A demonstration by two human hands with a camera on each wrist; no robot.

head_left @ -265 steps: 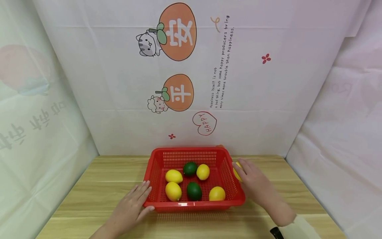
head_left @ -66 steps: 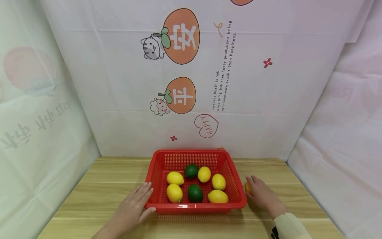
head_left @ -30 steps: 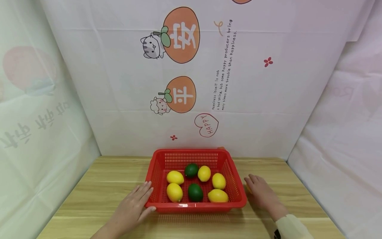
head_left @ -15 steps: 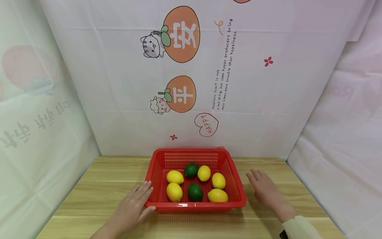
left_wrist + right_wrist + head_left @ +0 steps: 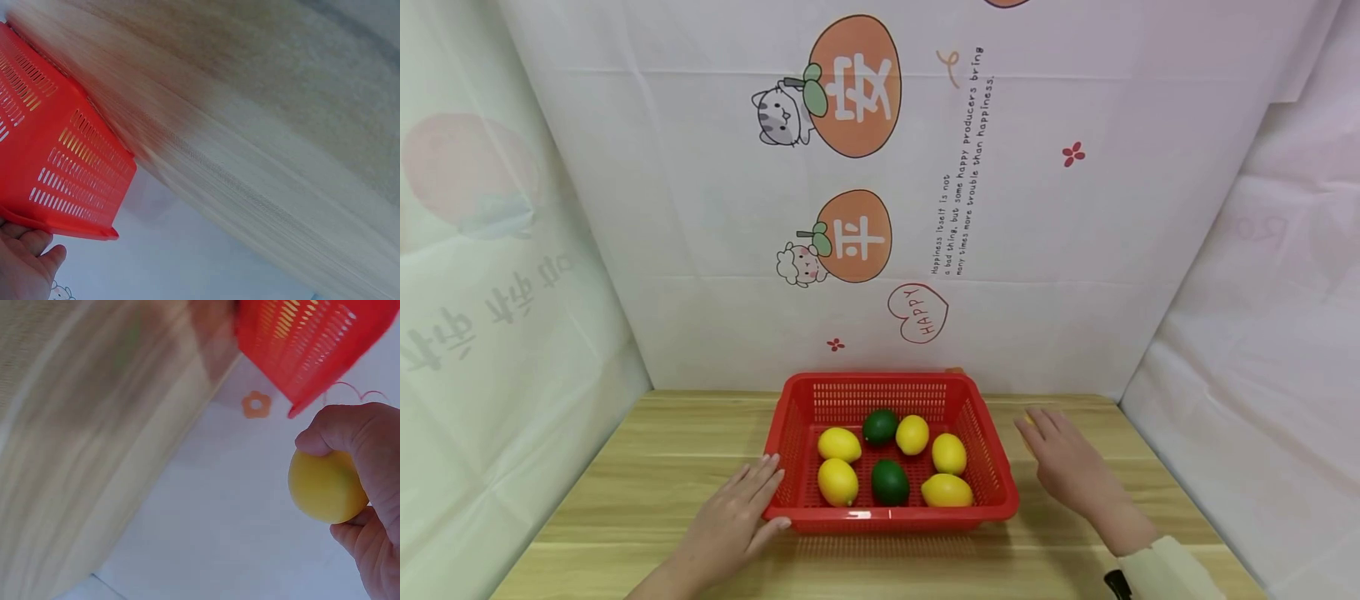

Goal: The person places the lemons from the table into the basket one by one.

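A red plastic basket (image 5: 891, 514) stands on the wooden table with several yellow lemons (image 5: 949, 454) and two dark green lime-like fruits (image 5: 890, 482) in it. My left hand (image 5: 730, 517) rests along the basket's left rim, its fingers extended and the thumb near the front corner. To the right of the basket, my right hand (image 5: 1071, 467) holds another yellow lemon (image 5: 326, 487) between thumb and fingers, apart from the basket wall. From the head camera that lemon is mostly covered by the hand; the right wrist view shows it plainly.
White printed sheets (image 5: 1037, 250) enclose the table (image 5: 700, 425) at the back and both sides. The basket's back edge is near the rear sheet. A pale sleeve (image 5: 1172, 571) and a black strap (image 5: 1117, 583) show on the right forearm.
Compared with 8.8 s ago, the basket holds one more lemon. Over the last second my right hand has risen from beside the basket with a lemon. The left hand has stayed put.
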